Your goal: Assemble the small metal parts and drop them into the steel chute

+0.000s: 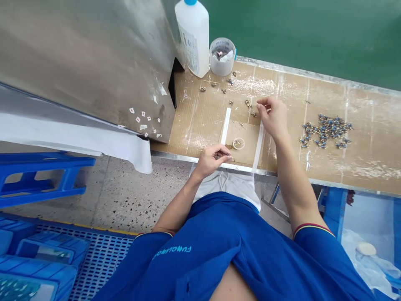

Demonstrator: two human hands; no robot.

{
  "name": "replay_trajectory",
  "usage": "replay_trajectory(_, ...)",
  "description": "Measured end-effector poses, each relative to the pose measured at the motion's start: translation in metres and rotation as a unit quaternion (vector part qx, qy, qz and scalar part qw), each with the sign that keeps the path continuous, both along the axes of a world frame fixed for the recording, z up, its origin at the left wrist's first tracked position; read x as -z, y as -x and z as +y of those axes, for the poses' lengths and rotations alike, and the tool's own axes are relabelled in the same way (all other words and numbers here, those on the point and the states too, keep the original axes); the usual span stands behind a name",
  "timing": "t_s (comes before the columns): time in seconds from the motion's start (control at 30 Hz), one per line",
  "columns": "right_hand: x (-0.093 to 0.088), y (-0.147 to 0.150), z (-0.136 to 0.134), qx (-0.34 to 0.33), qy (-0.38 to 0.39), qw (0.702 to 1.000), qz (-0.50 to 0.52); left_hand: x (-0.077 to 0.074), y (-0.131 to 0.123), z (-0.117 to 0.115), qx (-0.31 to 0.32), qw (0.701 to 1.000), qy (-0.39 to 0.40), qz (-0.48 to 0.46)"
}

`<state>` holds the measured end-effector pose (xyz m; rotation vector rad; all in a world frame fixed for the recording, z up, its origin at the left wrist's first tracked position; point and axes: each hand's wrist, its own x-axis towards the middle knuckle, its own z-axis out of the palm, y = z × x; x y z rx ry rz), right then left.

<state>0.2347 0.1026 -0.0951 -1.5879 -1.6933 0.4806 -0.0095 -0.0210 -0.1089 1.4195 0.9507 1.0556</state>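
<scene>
My left hand is at the front edge of the table, its thumb and fingertips pinched together; whatever they hold is too small to make out. Just beyond it, a small white ring-shaped dish with thin bits inside rests on a cardboard patch edged by white tape strips. My right hand is over the table past the right strip, fingers curled and thumb close to the index finger. Nothing nameable shows in that pinch. Small metal parts lie just left of its fingertips.
A heap of small blue-and-brass parts lies to the right on the cardboard-covered table. At the back left stand a white bottle and a tape roll stuffed with scraps. A metal housing borders the left side.
</scene>
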Motion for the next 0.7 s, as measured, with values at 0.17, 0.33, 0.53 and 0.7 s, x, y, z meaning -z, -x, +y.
replay_trajectory(0.17,0.012,0.001,0.035,-0.047,0.037,0.998,-0.034,0.001,0.001,-0.001,-0.005,1.0,-0.006,-0.002)
replay_trajectory(0.33,0.015,0.007,0.029,-0.059,0.043,0.996,-0.046,0.0,0.001,0.0,0.002,1.0,0.004,0.009)
replay_trajectory(0.53,0.011,0.017,0.024,-0.083,0.004,0.993,-0.079,0.0,0.001,0.0,0.006,1.0,-0.008,0.015)
replay_trajectory(0.7,-0.003,0.021,0.013,-0.085,0.015,0.992,-0.088,0.0,0.001,0.0,0.008,1.0,-0.018,0.022)
